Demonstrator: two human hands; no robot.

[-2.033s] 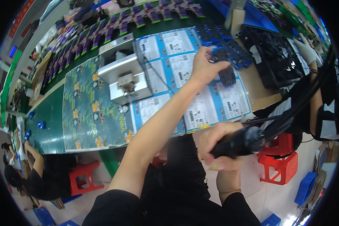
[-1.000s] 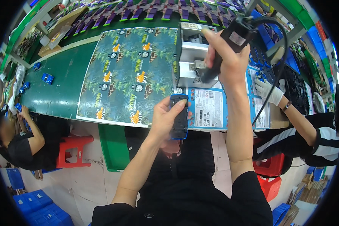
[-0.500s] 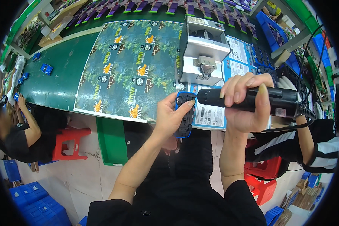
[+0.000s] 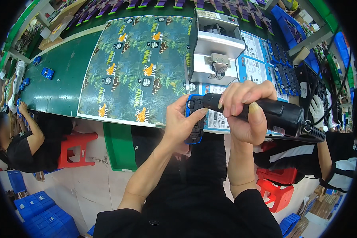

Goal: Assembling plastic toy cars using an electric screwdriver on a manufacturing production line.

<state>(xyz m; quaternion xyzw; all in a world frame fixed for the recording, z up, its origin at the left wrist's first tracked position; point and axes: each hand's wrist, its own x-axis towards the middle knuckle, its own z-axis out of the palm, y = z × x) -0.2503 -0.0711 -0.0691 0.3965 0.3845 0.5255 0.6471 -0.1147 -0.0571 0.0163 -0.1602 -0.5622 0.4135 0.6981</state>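
Note:
My left hand (image 4: pixel 179 121) grips a blue toy car (image 4: pixel 195 137) by its side, with its black underside facing up toward me. The thumb lies across the car's underside. My right hand (image 4: pixel 248 111) is wrapped round a black electric screwdriver (image 4: pixel 279 115), held nearly level. Its front end meets the upper part of the car's underside beside my left thumb; the bit itself is hidden. Just beyond my hands stands a silver metal machine (image 4: pixel 215 51) on the table.
Printed animal-pattern sheets (image 4: pixel 135 71) cover the table on the left. Several dark car parts (image 4: pixel 285 77) lie in rows at the right. A person (image 4: pixel 16 135) works at far left, and a gloved hand (image 4: pixel 316 108) shows at right. A green bin (image 4: pixel 119 146) sits below the table edge.
The screwdriver has moved left and its front end has come onto the car. Its rear end has tilted lower. My left hand keeps its hold on the car.

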